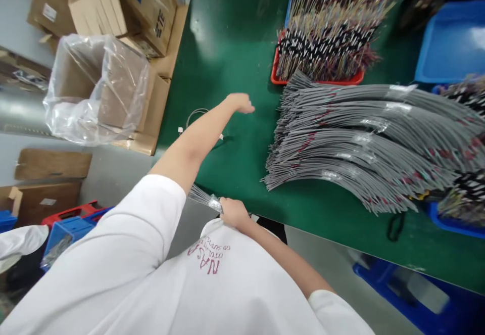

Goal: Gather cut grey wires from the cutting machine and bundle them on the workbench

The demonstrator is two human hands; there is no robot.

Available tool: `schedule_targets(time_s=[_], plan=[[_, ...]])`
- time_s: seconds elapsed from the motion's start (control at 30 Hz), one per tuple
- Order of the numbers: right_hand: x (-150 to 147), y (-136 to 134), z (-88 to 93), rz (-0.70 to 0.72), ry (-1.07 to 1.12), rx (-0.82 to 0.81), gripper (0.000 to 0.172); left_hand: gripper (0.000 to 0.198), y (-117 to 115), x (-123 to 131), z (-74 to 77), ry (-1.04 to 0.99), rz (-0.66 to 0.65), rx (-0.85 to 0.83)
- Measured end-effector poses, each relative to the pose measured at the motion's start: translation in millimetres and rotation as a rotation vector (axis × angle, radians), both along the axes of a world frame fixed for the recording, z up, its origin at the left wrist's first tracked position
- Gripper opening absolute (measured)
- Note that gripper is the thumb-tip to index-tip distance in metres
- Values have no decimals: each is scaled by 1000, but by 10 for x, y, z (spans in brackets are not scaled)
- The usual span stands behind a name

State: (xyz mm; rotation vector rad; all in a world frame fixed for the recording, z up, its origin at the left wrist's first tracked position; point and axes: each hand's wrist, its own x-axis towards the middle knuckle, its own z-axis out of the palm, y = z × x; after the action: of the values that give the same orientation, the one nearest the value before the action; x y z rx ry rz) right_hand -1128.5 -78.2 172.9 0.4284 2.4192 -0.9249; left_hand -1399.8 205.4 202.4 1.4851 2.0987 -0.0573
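My left hand (pixel 241 103) is stretched out over the green table (pixel 235 37), fingers slightly bent and apart, with nothing seen in it. Close to the front edge, my right hand (pixel 235 212) is closed on a taped bundle of grey cables (pixel 200 196), against my white shirt. Part of that bundle is hidden beneath my left arm. Beyond the forearm, a thin grey cable (pixel 195 112) with white connectors lies curved on the table. Several taped bundles of long grey cables (pixel 341 138) are stacked to the right of my left hand.
A red tray (pixel 275 69) of thin wires stands behind the stacked bundles. Blue trays (pixel 450 42) are at the far right. Left of the table are a box lined with clear plastic (pixel 98 87) and an open cardboard box (pixel 151 16). Blue bins (pixel 70 229) sit lower left.
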Motion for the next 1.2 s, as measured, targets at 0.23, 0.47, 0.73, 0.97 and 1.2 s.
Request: schedule_targets(time_s=[0.23,0.47,0.73,0.97,1.2], plan=[[10,-2,-24,-32,-101,-55,28,46,-522,214,-479,-325,108,-248],[88,-25,99,-42,-73,-33,31,60,-794,648,-742,-212,225,-16],[143,-146,348,-15,-34,-104,30,60,-1015,765,-883,-90,297,257],[231,-212,397,63,-97,-93,31,49,-1534,926,-1093,-235,173,508],[345,-203,344,114,-77,-100,32,33,-1641,1065,-1316,-258,265,703]])
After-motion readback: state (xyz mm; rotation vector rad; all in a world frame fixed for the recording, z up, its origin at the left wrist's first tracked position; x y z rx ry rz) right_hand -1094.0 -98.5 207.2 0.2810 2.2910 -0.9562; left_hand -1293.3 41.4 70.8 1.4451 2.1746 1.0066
